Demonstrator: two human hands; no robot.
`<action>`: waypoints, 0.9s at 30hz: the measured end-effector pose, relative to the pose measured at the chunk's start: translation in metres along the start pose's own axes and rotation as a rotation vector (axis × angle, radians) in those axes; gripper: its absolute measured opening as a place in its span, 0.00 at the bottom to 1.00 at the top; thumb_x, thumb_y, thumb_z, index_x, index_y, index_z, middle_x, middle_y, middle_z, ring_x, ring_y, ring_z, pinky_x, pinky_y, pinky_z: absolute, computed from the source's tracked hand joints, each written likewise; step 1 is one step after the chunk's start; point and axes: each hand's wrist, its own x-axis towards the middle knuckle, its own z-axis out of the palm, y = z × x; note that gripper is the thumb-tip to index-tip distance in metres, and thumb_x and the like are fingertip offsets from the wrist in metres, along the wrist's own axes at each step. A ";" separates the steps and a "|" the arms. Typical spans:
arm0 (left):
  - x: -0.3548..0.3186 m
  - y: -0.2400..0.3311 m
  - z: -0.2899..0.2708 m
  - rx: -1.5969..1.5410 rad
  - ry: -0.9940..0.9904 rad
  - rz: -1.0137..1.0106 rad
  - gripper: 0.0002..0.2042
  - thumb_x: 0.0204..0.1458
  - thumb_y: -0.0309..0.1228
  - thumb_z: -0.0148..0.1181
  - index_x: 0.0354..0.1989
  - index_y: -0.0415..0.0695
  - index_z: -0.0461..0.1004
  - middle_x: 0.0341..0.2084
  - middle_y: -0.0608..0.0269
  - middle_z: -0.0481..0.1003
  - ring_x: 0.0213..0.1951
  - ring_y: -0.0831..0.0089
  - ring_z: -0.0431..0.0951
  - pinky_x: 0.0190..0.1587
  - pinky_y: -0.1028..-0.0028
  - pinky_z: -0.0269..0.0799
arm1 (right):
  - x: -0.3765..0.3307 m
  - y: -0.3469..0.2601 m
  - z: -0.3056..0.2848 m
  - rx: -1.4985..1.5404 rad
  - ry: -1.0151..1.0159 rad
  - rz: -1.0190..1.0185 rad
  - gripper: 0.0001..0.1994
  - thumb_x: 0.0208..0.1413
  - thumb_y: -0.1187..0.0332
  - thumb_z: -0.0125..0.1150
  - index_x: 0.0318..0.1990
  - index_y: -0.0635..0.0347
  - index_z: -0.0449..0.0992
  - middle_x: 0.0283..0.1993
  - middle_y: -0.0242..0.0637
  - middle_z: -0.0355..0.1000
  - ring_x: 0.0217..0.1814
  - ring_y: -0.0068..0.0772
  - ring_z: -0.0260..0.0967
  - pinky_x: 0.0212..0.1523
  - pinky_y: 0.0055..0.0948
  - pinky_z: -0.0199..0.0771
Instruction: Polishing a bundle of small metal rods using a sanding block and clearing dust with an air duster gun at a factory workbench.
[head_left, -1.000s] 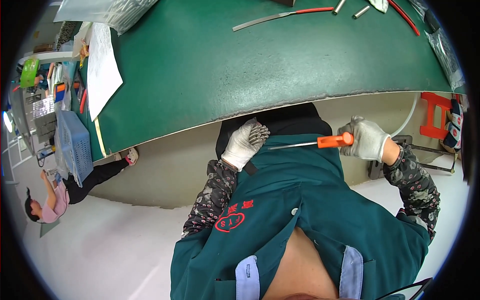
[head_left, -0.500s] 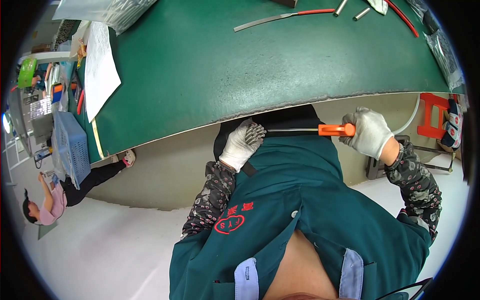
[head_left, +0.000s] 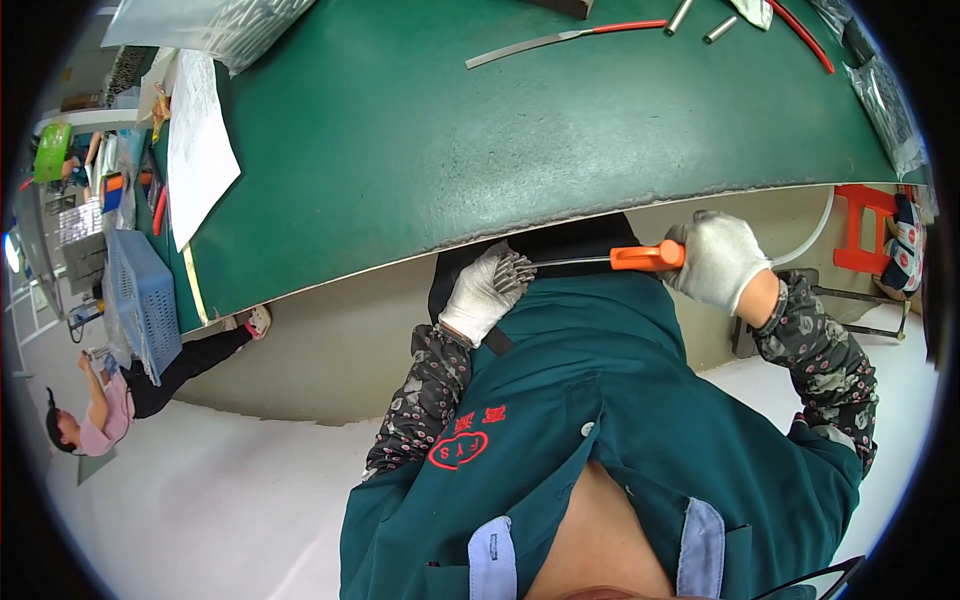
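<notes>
Two gloved hands working below the green table edge in the head view: right hand gripping the orange-handled tool firmly, left hand closing around its metal shaft tip, over the lap.

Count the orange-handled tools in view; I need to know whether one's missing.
1: an orange-handled tool, held in the right hand below the table edge. Others may be hidden.
</notes>
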 end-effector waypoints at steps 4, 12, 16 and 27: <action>0.004 0.003 0.000 0.132 0.007 0.059 0.25 0.39 0.14 0.57 0.49 0.36 0.59 0.37 0.61 0.69 0.40 0.76 0.73 0.43 0.80 0.70 | 0.005 0.001 -0.003 0.023 -0.011 0.028 0.10 0.37 0.62 0.61 0.29 0.53 0.76 0.22 0.41 0.70 0.28 0.43 0.69 0.32 0.37 0.69; -0.003 0.007 0.003 0.253 0.021 0.054 0.25 0.41 0.15 0.55 0.50 0.36 0.58 0.38 0.59 0.70 0.41 0.72 0.73 0.44 0.78 0.70 | 0.000 -0.004 -0.003 0.057 -0.025 0.004 0.09 0.36 0.62 0.60 0.26 0.55 0.75 0.22 0.42 0.70 0.28 0.43 0.69 0.30 0.37 0.70; 0.003 -0.004 -0.002 0.180 0.029 0.011 0.28 0.39 0.13 0.58 0.51 0.34 0.57 0.38 0.62 0.69 0.40 0.77 0.72 0.44 0.80 0.69 | 0.005 -0.003 -0.003 0.023 0.011 0.024 0.09 0.36 0.62 0.60 0.26 0.55 0.75 0.21 0.42 0.70 0.28 0.44 0.69 0.30 0.37 0.70; 0.003 0.006 0.004 0.163 0.006 -0.009 0.26 0.39 0.14 0.59 0.50 0.34 0.58 0.39 0.61 0.69 0.41 0.78 0.71 0.46 0.80 0.68 | -0.002 -0.004 -0.001 0.062 -0.002 -0.014 0.10 0.36 0.62 0.61 0.26 0.55 0.76 0.21 0.42 0.70 0.27 0.44 0.70 0.30 0.37 0.70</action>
